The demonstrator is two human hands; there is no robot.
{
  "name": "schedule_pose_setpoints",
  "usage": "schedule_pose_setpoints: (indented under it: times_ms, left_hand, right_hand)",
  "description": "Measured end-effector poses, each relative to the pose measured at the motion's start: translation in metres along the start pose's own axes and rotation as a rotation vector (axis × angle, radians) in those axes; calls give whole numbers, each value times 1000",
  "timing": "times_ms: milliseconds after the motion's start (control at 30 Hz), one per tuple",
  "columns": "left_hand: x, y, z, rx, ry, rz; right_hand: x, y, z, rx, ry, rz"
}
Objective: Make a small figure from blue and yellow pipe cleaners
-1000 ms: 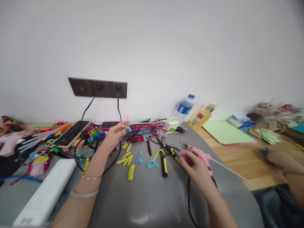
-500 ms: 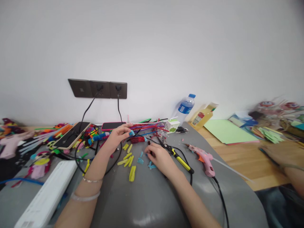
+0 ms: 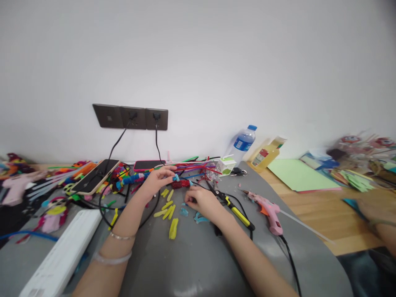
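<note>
My left hand [image 3: 159,181] pinches a small fuzzy blue piece [image 3: 176,177] between thumb and fingertips, raised above the table. A red bundle [image 3: 181,184] lies just beyond it. Curled and low over the tabletop, my right hand [image 3: 202,202] has its fingertips closed at a small blue piece [image 3: 185,203], mostly hidden under them. Another blue piece [image 3: 184,212] rests just below these fingers, and a looped blue piece [image 3: 201,218] lies beside the wrist. Several fuzzy yellow pieces [image 3: 168,210] are scattered between my two forearms.
Black-and-yellow pliers [image 3: 236,210] and a pink glue gun [image 3: 270,212] lie to the right. A white power strip [image 3: 64,251], a phone [image 3: 95,177] and looping black cables are on the left. A water bottle [image 3: 244,142] stands at the back; another person's hand [image 3: 371,206] is far right.
My right hand has moved slightly left and its fingertips have come down onto the small blue piece. My left hand still pinches its blue piece. The view has shifted a little.
</note>
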State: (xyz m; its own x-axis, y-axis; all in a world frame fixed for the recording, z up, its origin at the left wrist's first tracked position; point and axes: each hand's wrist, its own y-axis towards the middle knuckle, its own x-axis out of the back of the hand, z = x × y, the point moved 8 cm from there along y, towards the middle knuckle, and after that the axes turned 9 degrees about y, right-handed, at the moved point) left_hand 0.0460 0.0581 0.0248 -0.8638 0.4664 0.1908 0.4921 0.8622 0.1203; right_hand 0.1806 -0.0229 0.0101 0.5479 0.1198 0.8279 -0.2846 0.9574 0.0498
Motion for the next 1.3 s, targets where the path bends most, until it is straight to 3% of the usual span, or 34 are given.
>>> schedule_pose_setpoints:
  times_ms: [167,300,467,633,767,867,1033,1133,1300]
  left_hand:
    - [0,0,-3,-6,13,7]
    - [2,-1,-6,-29,21,-1]
    - [0,0,-1,-5,37,12]
    - [0,1,3,-2,65,11]
    - [4,2,4,-4,73,-1]
    - [8,2,4,-17,69,-21]
    - [10,2,4,-43,70,-29]
    - [9,2,5,-19,51,-33]
    - [7,2,6,1,54,-29]
  right_hand:
    - [1,3,1,6,39,10]
    - [-1,5,-8,-27,213,-32]
    - [2,9,-27,-184,637,-83]
    - [3,21,-22,-237,1161,-15]
    - [3,34,-17,-224,1321,38]
    - [11,35,-19,-201,1167,26]
    - [10,16,-18,-179,591,170]
    - [13,7,-20,-226,217,77]
    - [11,0,-5,-220,91,49]
